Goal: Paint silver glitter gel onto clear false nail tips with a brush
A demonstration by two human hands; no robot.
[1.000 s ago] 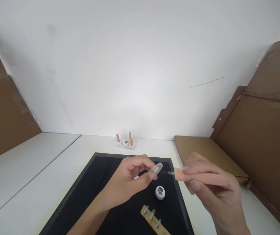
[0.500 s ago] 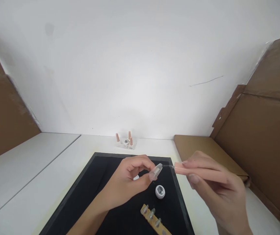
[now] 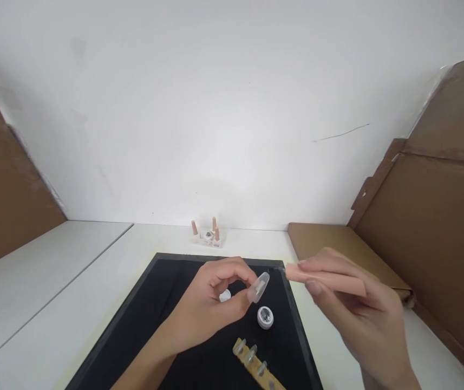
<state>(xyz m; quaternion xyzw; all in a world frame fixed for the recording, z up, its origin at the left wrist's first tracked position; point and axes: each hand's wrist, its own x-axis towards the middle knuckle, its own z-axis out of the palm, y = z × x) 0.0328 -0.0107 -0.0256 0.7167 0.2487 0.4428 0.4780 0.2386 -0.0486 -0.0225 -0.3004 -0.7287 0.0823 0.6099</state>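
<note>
Between the thumb and forefinger of my left hand [image 3: 215,303] is a clear false nail [image 3: 260,287], pinched at its base with the free end tilted up to the right. My right hand [image 3: 357,303] grips a pink nail brush [image 3: 325,281] by its handle. The thin bristles point left, close to the nail's upper end; I cannot tell whether they touch it. Under my hands stands a small white jar [image 3: 265,318] with a dark, shiny centre. Partly hidden behind my left fingers is a white round lid [image 3: 225,295].
A black mat [image 3: 175,287] covers the middle of the white table. Near its front lies a yellowish strip [image 3: 256,374] with several clear nail tips. At the back wall, a clear holder [image 3: 209,242] carries pink-capped bottles. A flat cardboard box [image 3: 337,241] lies at the right.
My right hand has shifted a little left and up with the brush. The false nail has turned slightly in my left hand, showing more of its broad face.
</note>
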